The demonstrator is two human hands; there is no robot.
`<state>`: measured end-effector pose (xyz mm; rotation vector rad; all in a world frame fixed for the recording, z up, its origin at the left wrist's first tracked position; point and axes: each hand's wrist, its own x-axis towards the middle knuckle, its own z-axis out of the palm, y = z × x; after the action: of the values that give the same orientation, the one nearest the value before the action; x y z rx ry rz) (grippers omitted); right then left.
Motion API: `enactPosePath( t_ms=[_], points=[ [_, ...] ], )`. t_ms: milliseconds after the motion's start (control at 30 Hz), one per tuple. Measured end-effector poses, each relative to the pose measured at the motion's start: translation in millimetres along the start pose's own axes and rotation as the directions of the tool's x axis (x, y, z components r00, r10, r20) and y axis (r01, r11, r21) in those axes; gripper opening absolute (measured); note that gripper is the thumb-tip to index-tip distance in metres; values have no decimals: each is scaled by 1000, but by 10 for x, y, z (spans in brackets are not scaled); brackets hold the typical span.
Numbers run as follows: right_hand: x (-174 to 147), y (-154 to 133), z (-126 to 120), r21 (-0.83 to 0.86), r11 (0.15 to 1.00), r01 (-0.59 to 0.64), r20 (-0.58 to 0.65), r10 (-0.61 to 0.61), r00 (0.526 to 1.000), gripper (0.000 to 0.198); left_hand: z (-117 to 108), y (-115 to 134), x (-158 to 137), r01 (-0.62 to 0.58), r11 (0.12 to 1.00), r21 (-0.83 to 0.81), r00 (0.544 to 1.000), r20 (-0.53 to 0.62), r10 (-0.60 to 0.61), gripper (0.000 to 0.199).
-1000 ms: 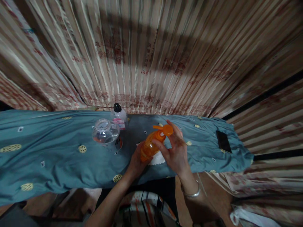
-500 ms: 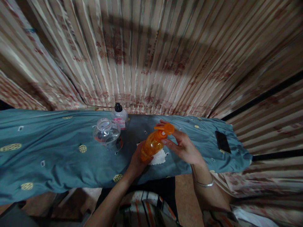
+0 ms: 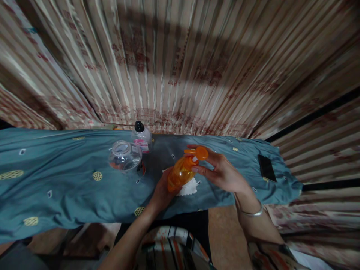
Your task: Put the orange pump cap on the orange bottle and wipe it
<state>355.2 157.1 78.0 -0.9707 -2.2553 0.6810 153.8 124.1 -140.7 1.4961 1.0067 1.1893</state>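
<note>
An orange see-through pump bottle (image 3: 180,175) is tilted above the table, its orange pump head (image 3: 201,153) toward the upper right. Wrapped round the lower part of the bottle is my left hand (image 3: 162,193). My right hand (image 3: 226,173) grips the pump end, thumb at the neck and fingers behind the head, partly hidden by it. Beneath the bottle lies a white scallop-edged paper or cloth (image 3: 189,188).
A clear plastic jar (image 3: 126,159) without a lid stands left on the blue patterned tablecloth (image 3: 75,191). Just behind it is a clear bottle with a black cap (image 3: 142,137). A dark flat phone-like object (image 3: 266,168) lies at the right. Pleated curtains (image 3: 174,67) hang behind.
My right wrist and forearm have shifted slightly to the right, with the fingers still at the pump head. The bottle and my left hand stay nearly in place.
</note>
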Motion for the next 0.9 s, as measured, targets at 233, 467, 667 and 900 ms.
enactPosePath(
  t_ms=[233, 467, 667, 900],
  points=[
    [144, -68, -193, 77, 996, -43, 163, 30, 986, 28, -39, 72, 10, 9, 1000, 20, 1000, 26, -10, 68],
    [28, -48, -83, -26, 999, 46, 48, -45, 998, 23, -13, 42, 8, 23, 1000, 16, 1000, 10, -23, 69],
    [-53, -51, 23, -207, 974, 98, -13, -102, 995, 22, -32, 75, 3, -8, 999, 40, 1000, 3, 8, 66],
    [-53, -6, 279, -402, 914, 58, -221, -159, 962, 26, -23, 8, -12, 0, 999, 46, 1000, -13, 1, 68]
  ],
)
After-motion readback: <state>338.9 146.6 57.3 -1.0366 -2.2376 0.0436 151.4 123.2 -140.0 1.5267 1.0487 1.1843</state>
